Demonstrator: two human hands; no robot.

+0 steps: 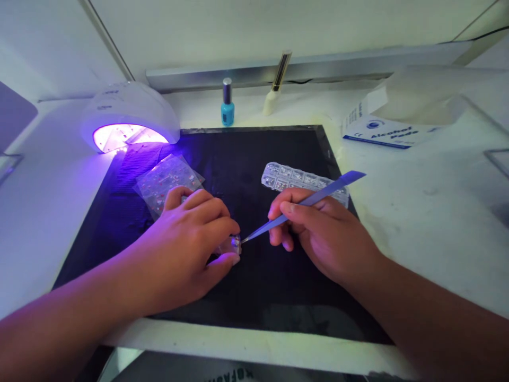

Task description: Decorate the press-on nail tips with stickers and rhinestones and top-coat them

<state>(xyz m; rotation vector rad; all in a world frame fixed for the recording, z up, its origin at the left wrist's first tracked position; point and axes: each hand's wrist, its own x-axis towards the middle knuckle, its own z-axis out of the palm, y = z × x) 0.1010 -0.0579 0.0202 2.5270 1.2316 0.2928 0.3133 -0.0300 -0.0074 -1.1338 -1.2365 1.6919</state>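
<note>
Near the middle of the black mat, my left hand (199,236) grips a small clear, shiny piece (235,244) between thumb and fingers. Most of that piece is hidden, so its exact kind does not show. My right hand (318,228) is closed in a pen-like hold on bluish tweezers (278,220). Their fine tip points left and meets or nearly meets the edge of the shiny piece. Beyond my left hand lies a clear sheet (169,175) with small coloured specks. Behind my right hand, partly covered, is a clear compartment case (294,174) with small glittery bits.
A white nail lamp (133,103) glows purple at the back left. A blue nail polish bottle (227,109) and a pale polish bottle (274,93) stand behind the black mat (238,154). To the right sits an open alcohol pads box (382,130).
</note>
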